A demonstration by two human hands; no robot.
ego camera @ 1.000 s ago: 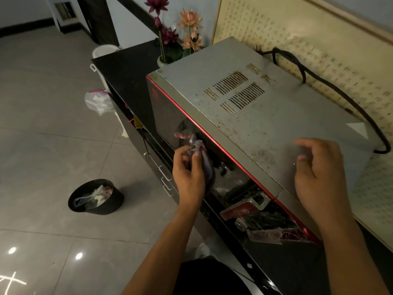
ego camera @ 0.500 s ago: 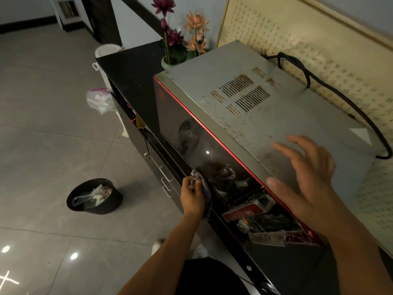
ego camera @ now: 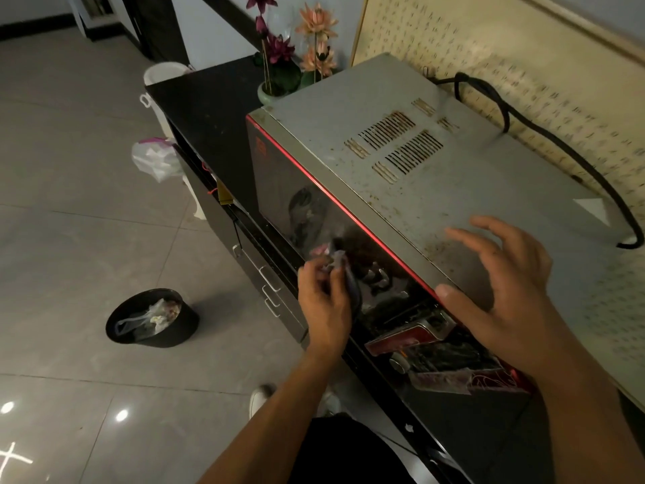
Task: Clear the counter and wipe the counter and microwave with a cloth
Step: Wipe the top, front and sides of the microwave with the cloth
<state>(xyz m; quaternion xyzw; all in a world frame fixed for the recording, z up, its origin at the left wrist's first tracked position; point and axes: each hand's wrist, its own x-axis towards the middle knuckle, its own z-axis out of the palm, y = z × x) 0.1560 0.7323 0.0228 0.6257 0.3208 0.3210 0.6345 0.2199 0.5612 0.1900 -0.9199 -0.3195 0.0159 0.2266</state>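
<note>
Wiping microwave (ego camera: 436, 190) door with cloth (ego camera: 336, 260) held in left grip (ego camera: 324, 305), right grip (ego camera: 506, 298) spread wide over the speckled, unwiped top; seemingly past clearing the tabletop (ego camera: 209, 99).

Your microwave (ego camera: 436, 204) is a big silver box. Its door (ego camera: 293, 204) is dark and shiny, with a red line along the top edge. The top is dirty (brown spots all over, and brown marks round the air slots (ego camera: 401, 148)). It sits on the counter (ego camera: 209, 99), which is long, black and shiny, with a few pale specks. The cloth (ego camera: 336, 258) is small, crumpled and pinkish-grey. It is bunched up in your left hand (ego camera: 323, 309) and pressed against the door, about halfway along.
</note>
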